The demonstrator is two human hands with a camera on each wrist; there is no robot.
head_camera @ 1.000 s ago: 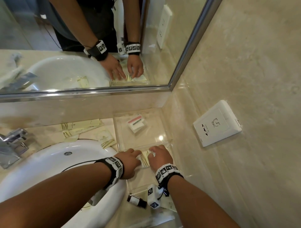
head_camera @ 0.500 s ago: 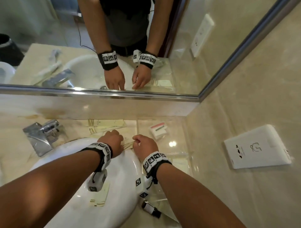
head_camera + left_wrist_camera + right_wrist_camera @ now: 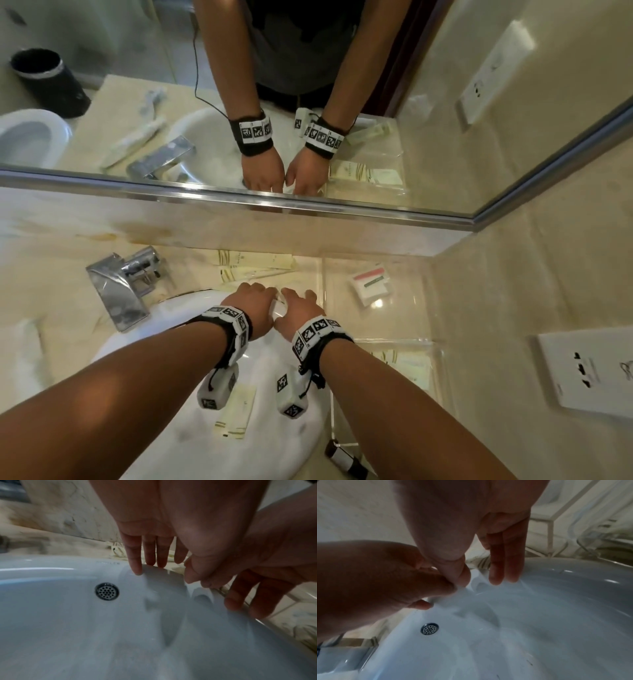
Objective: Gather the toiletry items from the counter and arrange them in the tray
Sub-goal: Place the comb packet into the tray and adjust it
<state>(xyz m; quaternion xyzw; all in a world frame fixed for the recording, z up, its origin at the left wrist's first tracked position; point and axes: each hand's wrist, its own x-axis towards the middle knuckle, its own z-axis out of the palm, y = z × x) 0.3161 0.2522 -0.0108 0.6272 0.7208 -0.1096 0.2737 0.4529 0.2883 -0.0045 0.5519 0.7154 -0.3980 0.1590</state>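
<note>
A clear tray [image 3: 411, 337] stands on the counter right of the sink. Its far section holds a white sachet [image 3: 371, 284] with red and green stripes, its near section cream packets [image 3: 406, 365]. My left hand [image 3: 257, 298] and right hand [image 3: 301, 305] are side by side at the sink's far rim, thumbs touching. In the wrist views the left fingers [image 3: 149, 555] and right fingers [image 3: 503, 566] hang straight, tips on the rim. A cream striped packet [image 3: 480, 562] lies just behind them, mostly hidden. More cream packets [image 3: 257, 263] lie by the back wall.
A white basin [image 3: 144, 346] holds one cream packet [image 3: 236, 407]. A chrome tap [image 3: 120, 284] stands at its left. A small dark bottle [image 3: 346, 459] lies near the tray's front edge. A wall socket [image 3: 589, 370] is on the right wall; a mirror runs above.
Both hands have left the tray's near section and moved left to the far rim of the sink. They now sit closer together than half a second ago.
</note>
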